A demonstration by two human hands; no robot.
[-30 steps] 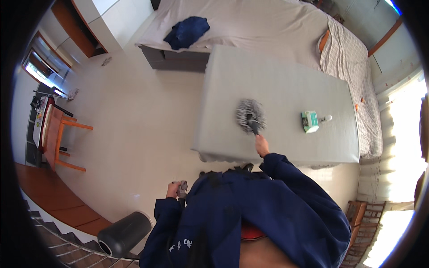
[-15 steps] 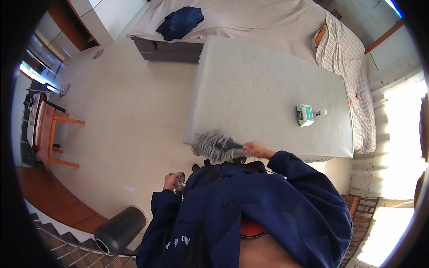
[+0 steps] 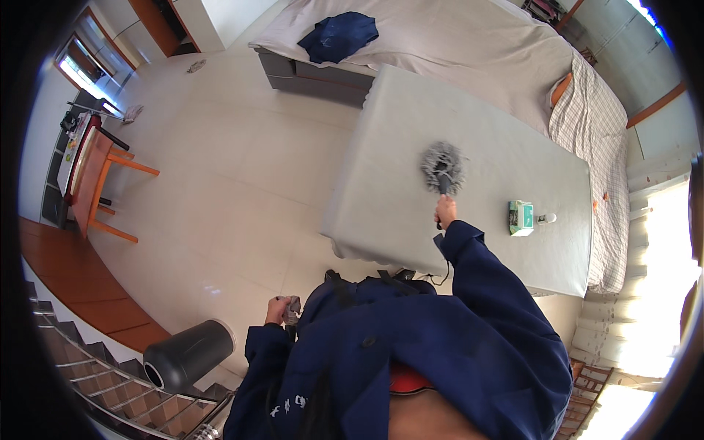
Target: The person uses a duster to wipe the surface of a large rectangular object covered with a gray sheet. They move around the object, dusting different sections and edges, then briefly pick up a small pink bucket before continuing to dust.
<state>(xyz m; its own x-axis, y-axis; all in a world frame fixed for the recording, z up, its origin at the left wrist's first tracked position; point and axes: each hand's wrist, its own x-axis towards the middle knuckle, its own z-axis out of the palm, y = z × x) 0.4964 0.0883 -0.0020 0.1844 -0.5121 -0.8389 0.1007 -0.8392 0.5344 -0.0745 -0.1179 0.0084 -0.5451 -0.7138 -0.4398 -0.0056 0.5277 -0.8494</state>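
My right hand (image 3: 445,210) is wrapped round the dark handle of a grey fluffy duster (image 3: 431,163). The duster's round head is over the grey-covered table (image 3: 389,183); I cannot tell whether its fibres touch the cover. Low at my left side, my left hand (image 3: 277,310) is closed on a crumpled grey cloth (image 3: 293,306). To the right of the duster, a green and white box (image 3: 521,218) stands on the table beside a small white bottle (image 3: 547,218).
Behind the table is a couch under a pale cover (image 3: 455,44), with a dark blue garment (image 3: 339,37) on it. A black bin (image 3: 192,356) stands at the lower left near a stair railing (image 3: 125,392). An orange wooden chair (image 3: 99,183) is at the far left.
My right hand has carried the duster from the table's near left edge forward and right, over the tabletop. The left hand keeps the cloth at my side. My view has shifted slightly.
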